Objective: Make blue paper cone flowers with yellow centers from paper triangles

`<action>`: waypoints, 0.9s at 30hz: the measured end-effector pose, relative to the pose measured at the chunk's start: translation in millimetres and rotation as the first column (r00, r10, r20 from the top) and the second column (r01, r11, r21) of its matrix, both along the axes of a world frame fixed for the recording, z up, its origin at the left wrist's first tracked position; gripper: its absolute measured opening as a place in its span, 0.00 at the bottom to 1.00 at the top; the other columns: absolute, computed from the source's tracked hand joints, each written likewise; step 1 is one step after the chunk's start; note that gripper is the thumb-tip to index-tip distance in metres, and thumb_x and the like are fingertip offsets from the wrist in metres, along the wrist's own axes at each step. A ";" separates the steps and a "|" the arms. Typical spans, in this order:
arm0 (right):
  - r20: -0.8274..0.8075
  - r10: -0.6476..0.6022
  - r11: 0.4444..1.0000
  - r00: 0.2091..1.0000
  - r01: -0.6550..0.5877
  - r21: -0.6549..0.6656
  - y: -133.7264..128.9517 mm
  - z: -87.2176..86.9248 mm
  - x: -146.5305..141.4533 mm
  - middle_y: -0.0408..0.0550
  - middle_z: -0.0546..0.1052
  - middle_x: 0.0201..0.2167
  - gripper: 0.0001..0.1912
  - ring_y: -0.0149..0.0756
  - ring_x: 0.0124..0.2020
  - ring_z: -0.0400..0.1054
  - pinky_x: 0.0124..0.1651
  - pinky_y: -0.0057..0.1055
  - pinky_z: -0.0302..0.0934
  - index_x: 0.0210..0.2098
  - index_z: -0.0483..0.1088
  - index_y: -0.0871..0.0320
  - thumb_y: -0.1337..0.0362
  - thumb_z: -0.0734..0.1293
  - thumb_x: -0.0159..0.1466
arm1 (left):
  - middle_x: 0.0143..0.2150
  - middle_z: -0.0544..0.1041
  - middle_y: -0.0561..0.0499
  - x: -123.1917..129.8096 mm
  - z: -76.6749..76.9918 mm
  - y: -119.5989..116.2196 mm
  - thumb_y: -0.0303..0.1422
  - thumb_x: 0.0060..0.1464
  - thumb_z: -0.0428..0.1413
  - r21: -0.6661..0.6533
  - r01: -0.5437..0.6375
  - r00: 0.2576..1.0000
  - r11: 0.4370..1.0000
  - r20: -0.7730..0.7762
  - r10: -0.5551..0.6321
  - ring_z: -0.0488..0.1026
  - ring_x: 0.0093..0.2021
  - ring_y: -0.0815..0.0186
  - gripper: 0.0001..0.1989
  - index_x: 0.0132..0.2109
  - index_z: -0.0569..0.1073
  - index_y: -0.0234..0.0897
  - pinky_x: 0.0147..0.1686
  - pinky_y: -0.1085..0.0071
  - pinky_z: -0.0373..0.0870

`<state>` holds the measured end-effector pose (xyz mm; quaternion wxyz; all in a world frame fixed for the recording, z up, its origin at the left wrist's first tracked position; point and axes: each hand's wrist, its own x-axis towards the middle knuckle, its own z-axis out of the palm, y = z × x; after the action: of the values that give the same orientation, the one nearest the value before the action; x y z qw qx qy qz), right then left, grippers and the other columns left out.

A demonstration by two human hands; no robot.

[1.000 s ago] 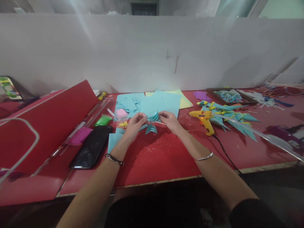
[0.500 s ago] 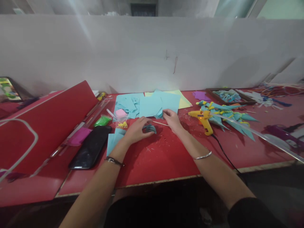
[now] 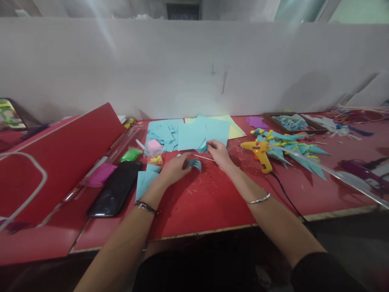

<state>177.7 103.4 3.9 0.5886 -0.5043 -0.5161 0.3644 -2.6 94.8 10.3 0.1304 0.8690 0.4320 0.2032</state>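
My left hand (image 3: 175, 168) is closed on a small curled, slit piece of blue paper (image 3: 195, 164) just above the red tabletop. Its fingertips are partly hidden behind the thumb. To the right, my right hand (image 3: 220, 155) pinches the edge of another curved blue paper piece (image 3: 202, 146), which lies in front of the large blue sheets (image 3: 192, 136). Between both hands rests a thin pale stick (image 3: 204, 157), one end reaching under the right hand.
Right of my hands stands a yellow glue gun (image 3: 259, 153) with a black cord, beside blue paper cones (image 3: 291, 150). A black phone (image 3: 115, 190) and green packet (image 3: 130, 154) lie left. A red board (image 3: 69, 162) leans there. A wooden tray (image 3: 316, 129) stands at the back right.
The fingers of my left hand have closed from a spread shape onto the small blue paper piece. My right hand has shifted very slightly left, staying at its paper.
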 end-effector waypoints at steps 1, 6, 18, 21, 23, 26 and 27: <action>0.003 0.001 1.000 1.000 -0.001 0.001 0.1 -0.2 0.2 0.42 0.73 0.24 0.10 0.31 0.28 0.66 0.36 0.29 0.59 0.26 0.67 0.59 0.59 0.63 0.49 | 0.31 0.73 0.49 1.3 0.6 -1.3 0.33 0.46 0.51 0.014 -0.009 1.000 1.000 -0.001 0.009 0.69 0.31 0.63 0.23 0.52 0.64 0.39 0.29 0.71 0.60; 0.031 0.001 1.000 1.000 -0.002 0.013 1.1 -2.2 1.6 0.42 0.72 0.23 0.09 0.31 0.28 0.65 0.35 0.28 0.59 0.26 0.68 0.59 0.59 0.63 0.50 | 0.26 0.73 0.51 3.1 4.6 -5.0 0.35 0.47 0.50 0.022 -0.061 0.997 0.998 0.044 0.060 0.68 0.27 0.64 0.18 0.48 0.67 0.39 0.25 0.72 0.57; 0.028 0.022 1.000 0.999 -0.022 0.007 3.2 -2.8 1.0 0.42 0.72 0.23 0.09 0.30 0.26 0.65 0.34 0.28 0.58 0.26 0.67 0.59 0.59 0.62 0.50 | 0.24 0.73 0.53 -12.4 22.3 -2.9 0.36 0.47 0.51 -0.052 0.067 0.996 0.996 0.059 -0.064 0.68 0.24 0.68 0.11 0.38 0.72 0.41 0.23 0.75 0.58; 0.024 0.026 1.000 0.999 -0.026 0.001 2.6 -2.5 0.9 0.42 0.72 0.23 0.09 0.30 0.27 0.65 0.34 0.28 0.58 0.26 0.67 0.60 0.60 0.62 0.50 | 0.27 0.73 0.53 -20.7 25.3 -2.7 0.38 0.46 0.52 -0.067 0.079 0.996 0.995 0.049 -0.076 0.67 0.24 0.69 0.14 0.42 0.70 0.41 0.23 0.75 0.58; 0.023 0.027 1.000 0.999 -0.027 -0.002 2.4 -2.3 0.7 0.42 0.71 0.23 0.09 0.30 0.27 0.65 0.34 0.28 0.58 0.26 0.67 0.60 0.60 0.62 0.49 | 0.31 0.73 0.52 -23.8 24.1 -4.6 0.40 0.44 0.54 -0.075 0.076 0.997 0.994 0.008 -0.076 0.67 0.26 0.68 0.16 0.41 0.70 0.40 0.24 0.74 0.59; 0.028 0.030 1.000 0.999 -0.030 0.000 2.3 -2.3 0.6 0.42 0.72 0.23 0.09 0.30 0.27 0.65 0.34 0.28 0.59 0.26 0.67 0.60 0.60 0.62 0.49 | 0.35 0.73 0.51 -23.9 19.4 -10.5 0.41 0.44 0.54 -0.102 0.060 0.995 0.993 -0.071 -0.067 0.68 0.32 0.65 0.16 0.40 0.69 0.40 0.29 0.72 0.62; 0.032 0.031 1.000 0.999 -0.031 0.000 2.4 -2.3 0.7 0.42 0.72 0.23 0.09 0.30 0.28 0.65 0.35 0.28 0.59 0.26 0.67 0.60 0.60 0.62 0.49 | 0.36 0.73 0.51 -23.2 17.6 -12.5 0.40 0.44 0.54 -0.106 0.044 0.995 0.993 -0.085 -0.053 0.68 0.34 0.64 0.15 0.40 0.69 0.40 0.31 0.71 0.62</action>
<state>178.4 105.8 1.7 0.5749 -0.5018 -0.5333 0.3652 -25.7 82.3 28.0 0.1611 0.8794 0.4258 0.1389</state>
